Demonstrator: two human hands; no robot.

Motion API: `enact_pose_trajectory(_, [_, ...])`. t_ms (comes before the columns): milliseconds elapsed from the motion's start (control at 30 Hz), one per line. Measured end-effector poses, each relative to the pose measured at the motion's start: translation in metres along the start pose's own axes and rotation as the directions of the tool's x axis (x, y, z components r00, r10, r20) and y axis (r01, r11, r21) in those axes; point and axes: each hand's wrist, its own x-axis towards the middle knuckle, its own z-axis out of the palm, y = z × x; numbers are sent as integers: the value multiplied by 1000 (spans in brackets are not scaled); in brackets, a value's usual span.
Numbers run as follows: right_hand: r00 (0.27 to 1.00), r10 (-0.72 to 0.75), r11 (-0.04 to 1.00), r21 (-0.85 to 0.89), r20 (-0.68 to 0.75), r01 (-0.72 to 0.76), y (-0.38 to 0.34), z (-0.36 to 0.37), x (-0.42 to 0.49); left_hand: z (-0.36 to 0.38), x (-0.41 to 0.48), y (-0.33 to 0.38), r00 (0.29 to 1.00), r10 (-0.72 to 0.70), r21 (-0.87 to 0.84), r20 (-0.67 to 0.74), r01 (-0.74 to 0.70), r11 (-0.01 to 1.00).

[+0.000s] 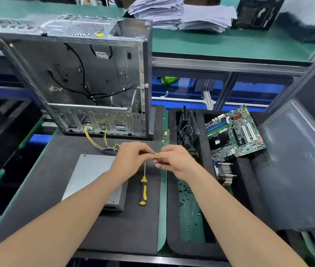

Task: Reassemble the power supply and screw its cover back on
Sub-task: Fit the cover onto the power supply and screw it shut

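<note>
While left hand (131, 158) and right hand (174, 162) meet over foam mat (114, 228), grips' state untellable; green bench (163, 199)

Screwdriver (143, 186) lies right of power supply (93, 174), before case (79, 74).

An open grey metal computer case (87, 78) stands at the back of a dark foam mat (43, 189). To its right, a green motherboard (235, 132) leans in a black foam tray (249, 189), with a finned silver heatsink (225, 172) just below it. Stacked white papers (172, 14) lie on the far green bench (229, 45).
</note>
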Motion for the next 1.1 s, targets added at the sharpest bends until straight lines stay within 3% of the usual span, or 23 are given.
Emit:
enact_pose_trajectory(133, [1000,-4,999,32,-6,5,2,23,-5,-22,-7,-17,999,27,12,29,-28,1000])
enact_pose_trajectory(200, [986,-70,991,-122,-149,52,9,30,-6,-35,-10,-24,999,25,17,32,-26,1000])
enact_pose_trajectory(233, [959,-141,946,-320,-247,57,13,29,-5,-42,-12,-28,1000,15,0,21,-15,1000])
enact_pose_trajectory(267, [933,-207,834,-552,-295,10,16,29,-6,-48,-14,-32,1000,-4,-32,6,4,999])
enact_pose_trajectory(333, [942,-165,575,-804,-291,-148,23,32,-14,-61,-16,-42,997,-72,-119,-23,68,991])
enact_pose_trajectory(433, [954,29,427,-860,-297,-281,38,45,-26,-78,-22,-61,987,-156,-202,-32,146,968])
enact_pose_trajectory(500, [950,0,358,-887,-312,-291,45,53,-26,-86,-28,-73,984,-179,-243,-18,169,955])
enact_pose_trajectory(633, [929,-100,462,-844,-356,-273,51,67,-24,-93,-31,-90,985,-175,-306,-10,164,938])
enact_pose_trajectory(767, [948,-8,427,-859,-317,-283,54,87,-26,-95,-32,-96,988,-155,-391,20,151,908])
enact_pose_trajectory(867, [931,-89,459,-845,-353,-276,50,93,-27,-97,-33,-102,986,-163,-505,36,158,848])
enact_pose_trajectory(933, [896,-259,542,-822,-361,-174,45,94,-29,-100,-33,-107,983,-177,-588,52,173,790])
enact_pose_trajectory(1033, [860,-446,677,-722,-247,144,32,100,-38,-104,-33,-117,976,-198,-689,91,206,695])
enact_pose_trajectory(1100, [839,-537,585,-754,-86,297,22,109,-41,-106,-32,-122,966,-229,-756,121,239,610])
